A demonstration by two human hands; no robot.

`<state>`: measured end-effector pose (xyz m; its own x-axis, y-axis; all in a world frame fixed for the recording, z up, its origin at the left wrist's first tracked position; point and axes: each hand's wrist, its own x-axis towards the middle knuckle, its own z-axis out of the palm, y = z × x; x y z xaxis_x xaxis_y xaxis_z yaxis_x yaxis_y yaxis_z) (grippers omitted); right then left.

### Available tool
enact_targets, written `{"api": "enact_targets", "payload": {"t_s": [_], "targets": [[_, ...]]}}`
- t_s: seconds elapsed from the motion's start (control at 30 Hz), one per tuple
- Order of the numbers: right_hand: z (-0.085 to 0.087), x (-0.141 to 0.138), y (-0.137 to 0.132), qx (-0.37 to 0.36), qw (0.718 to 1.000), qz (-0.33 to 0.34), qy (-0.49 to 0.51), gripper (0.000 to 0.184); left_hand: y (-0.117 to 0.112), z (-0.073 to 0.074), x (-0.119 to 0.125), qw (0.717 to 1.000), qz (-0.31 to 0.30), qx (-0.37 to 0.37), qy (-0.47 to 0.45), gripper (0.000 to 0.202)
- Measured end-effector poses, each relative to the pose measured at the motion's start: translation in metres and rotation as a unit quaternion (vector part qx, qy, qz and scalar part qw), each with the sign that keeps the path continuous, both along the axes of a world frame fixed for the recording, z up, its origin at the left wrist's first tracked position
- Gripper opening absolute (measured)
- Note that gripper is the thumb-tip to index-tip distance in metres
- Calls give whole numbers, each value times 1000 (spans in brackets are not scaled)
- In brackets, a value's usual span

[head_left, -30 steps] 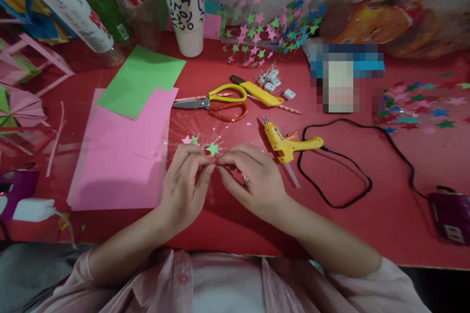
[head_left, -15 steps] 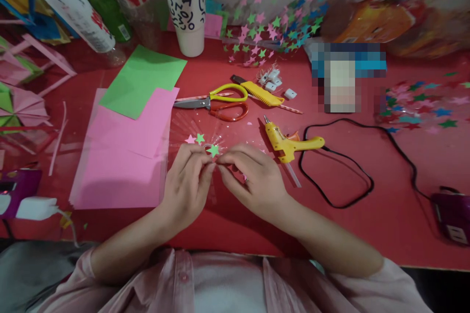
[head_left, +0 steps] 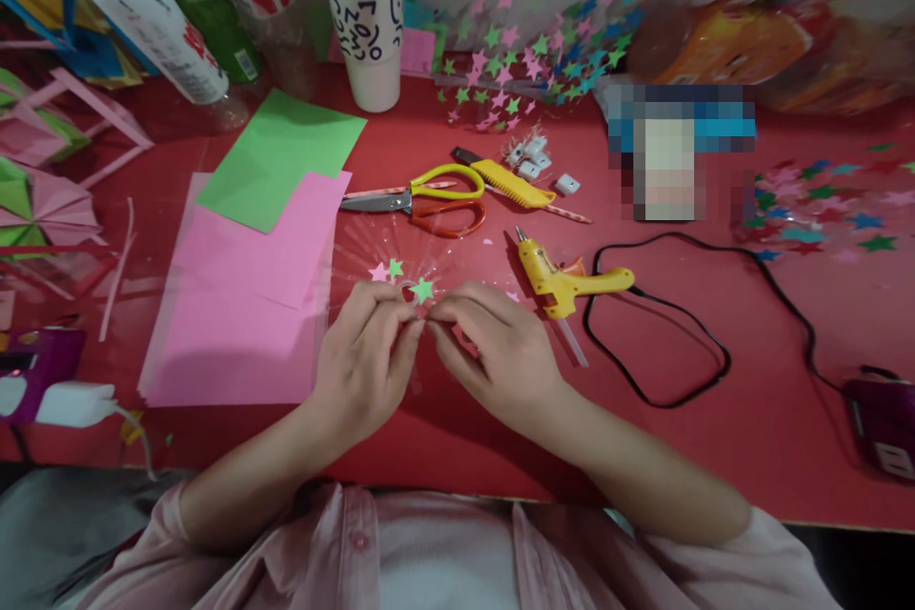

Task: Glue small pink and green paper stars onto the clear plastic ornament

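Hands (head_left: 368,353) perhaps pinching, green star (head_left: 423,290) beside

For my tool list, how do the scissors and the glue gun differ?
The scissors have yellow and orange loops; the glue gun has one yellow handle. The scissors' blades point left; the glue gun's nozzle points mostly away from the viewer. The glue gun has a cord; the scissors have none. Both lie on the table.
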<state>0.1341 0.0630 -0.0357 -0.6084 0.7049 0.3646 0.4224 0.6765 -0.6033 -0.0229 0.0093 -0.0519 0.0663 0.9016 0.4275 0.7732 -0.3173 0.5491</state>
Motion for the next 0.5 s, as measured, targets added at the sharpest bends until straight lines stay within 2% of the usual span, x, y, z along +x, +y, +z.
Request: {"api": "enact_targets", "payload": {"t_s": [0.2,0.33,0.5], "targets": [[3,3,-1,-17,1000,5,-9,13,0,2,-8,998,23,42,38,13],[5,3,-2,16,1000,-2,-22,11,-1,5,-13,996,30,86,26,21],[7,6,-2,60,998,-10,-27,10,-2,7,-17,995,12,96,-1,25]]}}
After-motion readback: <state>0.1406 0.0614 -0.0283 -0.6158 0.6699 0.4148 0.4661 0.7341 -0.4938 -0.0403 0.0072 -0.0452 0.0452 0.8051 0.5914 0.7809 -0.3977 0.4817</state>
